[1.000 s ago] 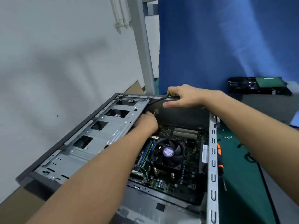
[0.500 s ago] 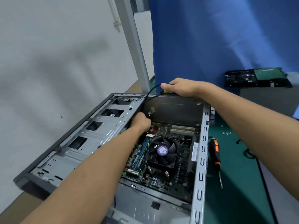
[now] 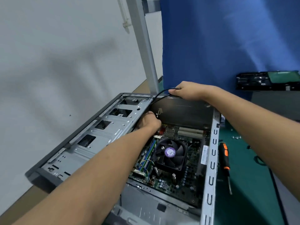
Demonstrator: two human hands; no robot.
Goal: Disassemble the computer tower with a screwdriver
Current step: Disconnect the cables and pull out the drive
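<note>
The computer tower (image 3: 211, 159) lies on its side, open, with the motherboard and a black CPU fan (image 3: 170, 152) exposed. At its far end sits a black power supply box (image 3: 183, 111). My right hand (image 3: 188, 90) grips the box's far top edge, where a black cable (image 3: 158, 95) loops out. My left hand (image 3: 148, 122) reaches inside, its fingers curled at the box's lower left corner beside the metal drive cage (image 3: 100, 135); the fingertips are hidden. An orange-and-black screwdriver (image 3: 224, 158) lies loose on the green mat to the right of the case.
Several small screws (image 3: 236, 137) lie on the green mat right of the tower. Removed dark parts (image 3: 267, 81) sit at the back right. A blue cloth (image 3: 227, 38) hangs behind, a grey metal post (image 3: 144, 46) stands beside it, and a white wall runs along the left.
My right hand moved from the box's near top edge to its far top edge. The black box has tilted up, showing more of its face. My left hand stays at its corner.
</note>
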